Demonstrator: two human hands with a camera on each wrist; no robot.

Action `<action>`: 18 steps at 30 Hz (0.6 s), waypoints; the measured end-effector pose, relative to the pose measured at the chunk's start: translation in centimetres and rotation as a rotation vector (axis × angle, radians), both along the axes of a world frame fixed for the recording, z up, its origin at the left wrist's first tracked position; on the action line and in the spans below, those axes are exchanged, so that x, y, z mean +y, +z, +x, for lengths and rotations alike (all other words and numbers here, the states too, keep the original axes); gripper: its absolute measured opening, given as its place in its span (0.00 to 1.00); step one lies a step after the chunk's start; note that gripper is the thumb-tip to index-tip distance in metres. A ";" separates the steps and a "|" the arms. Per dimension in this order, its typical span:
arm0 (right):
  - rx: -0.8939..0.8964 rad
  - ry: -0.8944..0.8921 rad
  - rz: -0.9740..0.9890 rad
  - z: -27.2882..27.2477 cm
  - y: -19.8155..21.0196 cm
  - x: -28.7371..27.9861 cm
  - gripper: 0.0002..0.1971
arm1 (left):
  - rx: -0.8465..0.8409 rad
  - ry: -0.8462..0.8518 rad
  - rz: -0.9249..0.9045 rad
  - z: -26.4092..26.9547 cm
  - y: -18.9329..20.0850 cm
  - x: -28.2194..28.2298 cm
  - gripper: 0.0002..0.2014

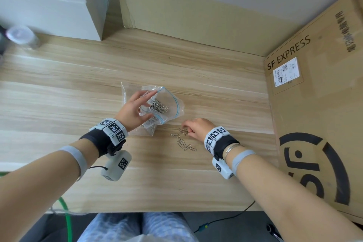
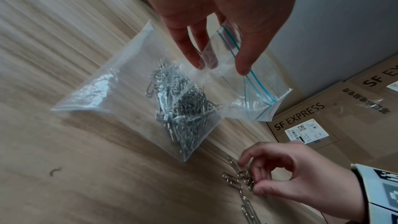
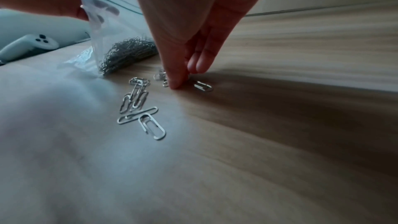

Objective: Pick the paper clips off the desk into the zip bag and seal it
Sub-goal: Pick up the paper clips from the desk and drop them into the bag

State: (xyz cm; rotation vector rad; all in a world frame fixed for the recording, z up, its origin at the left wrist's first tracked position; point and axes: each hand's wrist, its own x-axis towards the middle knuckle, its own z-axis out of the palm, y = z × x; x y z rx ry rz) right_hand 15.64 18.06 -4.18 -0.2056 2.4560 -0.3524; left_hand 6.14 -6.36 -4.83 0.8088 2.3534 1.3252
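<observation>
A clear zip bag [image 1: 174, 104] [image 2: 120, 81] with a blue seal line lies on the wooden desk [image 1: 78, 88], its mouth open to the right. A heap of silver paper clips [image 1: 159, 107] [image 2: 187, 108] [image 3: 131, 47] sits inside it. My left hand [image 1: 152, 104] [image 2: 220, 68] pinches the bag's rim between fingers and thumb and lifts it. Several loose paper clips [image 1: 183, 144] [image 3: 140, 108] lie on the desk just in front of the bag. My right hand [image 1: 186, 128] [image 2: 247, 175] [image 3: 183, 79] is down on the nearest clips [image 2: 243, 178] and pinches a few between thumb and fingers.
A large SF EXPRESS cardboard box [image 1: 314, 104] walls off the right side of the desk. Cardboard sheets [image 1: 176, 15] and a white box [image 1: 59, 2] stand at the back. A blurred bottle [image 1: 21, 35] is at the far left. The desk's front edge [image 1: 157, 209] is near my knees.
</observation>
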 end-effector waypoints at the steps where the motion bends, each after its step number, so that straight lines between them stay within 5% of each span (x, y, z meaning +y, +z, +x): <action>1: 0.000 0.016 0.016 -0.1 0.0 0.0 0.12 | 0.001 0.000 0.001 0.0 0.0 -0.1 0.38; 13: -0.196 0.090 0.204 -1.7 -0.3 -1.6 0.04 | -0.009 0.000 0.004 -0.2 -0.1 0.3 0.38; 18: -0.151 -0.042 0.099 -1.4 0.5 -1.3 0.03 | -0.004 -0.005 0.010 -0.2 0.0 0.2 0.38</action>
